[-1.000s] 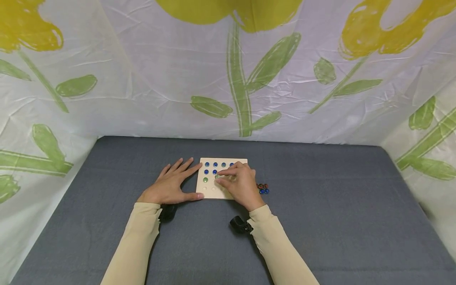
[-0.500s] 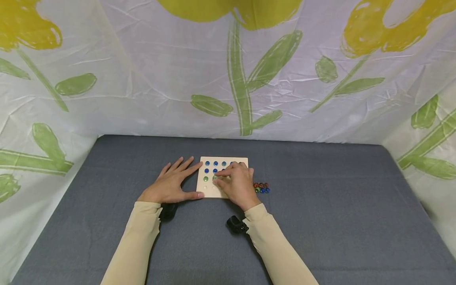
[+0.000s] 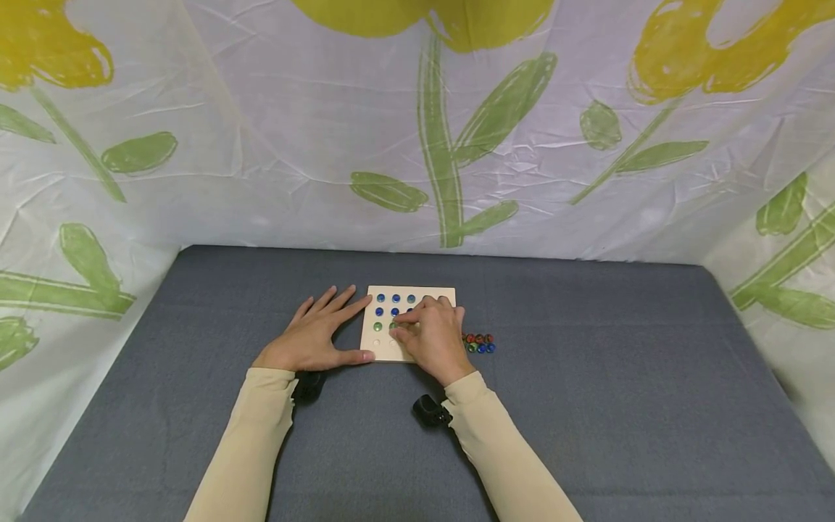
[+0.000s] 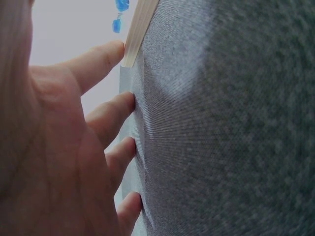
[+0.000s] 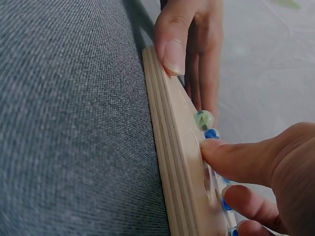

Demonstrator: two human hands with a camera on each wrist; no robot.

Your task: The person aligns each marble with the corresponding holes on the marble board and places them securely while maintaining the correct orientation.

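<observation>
A pale wooden board (image 3: 385, 354) with shallow hollows lies flat on the cloth; rows of blue glass marbles (image 3: 395, 299) fill its far part. One green marble (image 3: 377, 327) sits at the left of the third row. My left hand (image 3: 309, 337) is spread, thumb and index fingertip touching the board's left edge, other fingers on the cloth. Over the board, my right hand (image 3: 435, 337) pinches another green marble (image 3: 393, 325) between thumb and fingers at the neighbouring hollow. In the right wrist view the thumb (image 5: 241, 157) hides that marble. The right hand covers the board's right part.
Loose red, green and blue marbles (image 3: 481, 348) lie in a cluster just right of the board, partly behind the right hand. Grey cloth (image 3: 587, 377) covers the table. A white curtain (image 3: 280, 145) with printed flowers hangs behind and at both sides.
My right hand has shifted slightly left, bringing the green marble to the hollow beside the first green one. More of the loose marbles now show. The left hand stays put.
</observation>
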